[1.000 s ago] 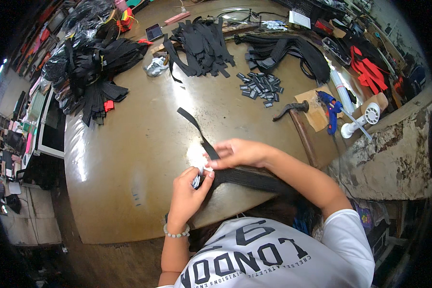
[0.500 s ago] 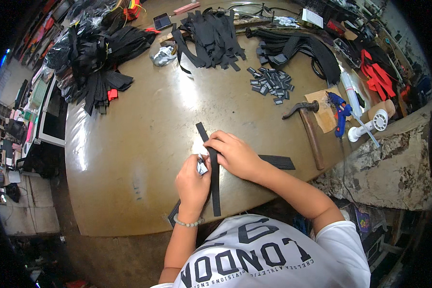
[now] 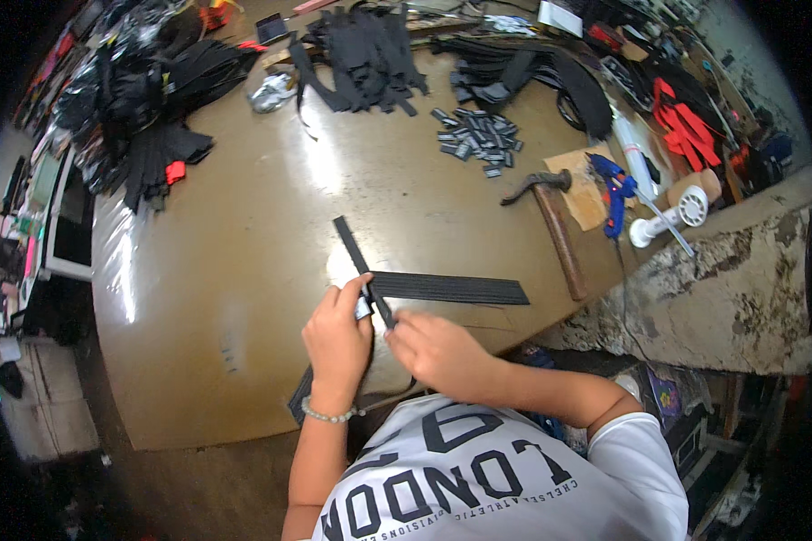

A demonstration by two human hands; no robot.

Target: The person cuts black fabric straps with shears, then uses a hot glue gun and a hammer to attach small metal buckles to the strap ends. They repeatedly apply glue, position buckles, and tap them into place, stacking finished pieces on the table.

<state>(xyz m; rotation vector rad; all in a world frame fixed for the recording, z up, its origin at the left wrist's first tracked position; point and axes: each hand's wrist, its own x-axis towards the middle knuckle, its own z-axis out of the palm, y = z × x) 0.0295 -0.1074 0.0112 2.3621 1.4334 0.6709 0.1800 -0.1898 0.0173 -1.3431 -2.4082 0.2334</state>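
A narrow black webbing strap (image 3: 349,242) runs slantwise from the tabletop into my two hands. My left hand (image 3: 336,332) is closed on it, thumb and fingertips pinching it midway. A small white-and-dark tag (image 3: 363,308) shows between the left fingers and palm. Lower on the same strap, my right hand (image 3: 438,350) pinches its near part, which looks folded or twisted there. Beyond my right hand lies a wider black strap (image 3: 451,288), flat on the table. Another black strap end (image 3: 299,395) pokes out beside my left wrist.
Toward the back of the brown table (image 3: 198,270) are a pile of black straps (image 3: 361,59), a curved strap bundle (image 3: 532,77) and a heap of small dark labels (image 3: 478,137). On the right lie a hammer (image 3: 559,239), a blue glue gun (image 3: 615,194) and red strips (image 3: 684,126).
My right hand has moved down toward me, drawing the strap's near part with it, and uncovered the wider strap. My left hand stays on the strap. The whole view has shifted slightly.
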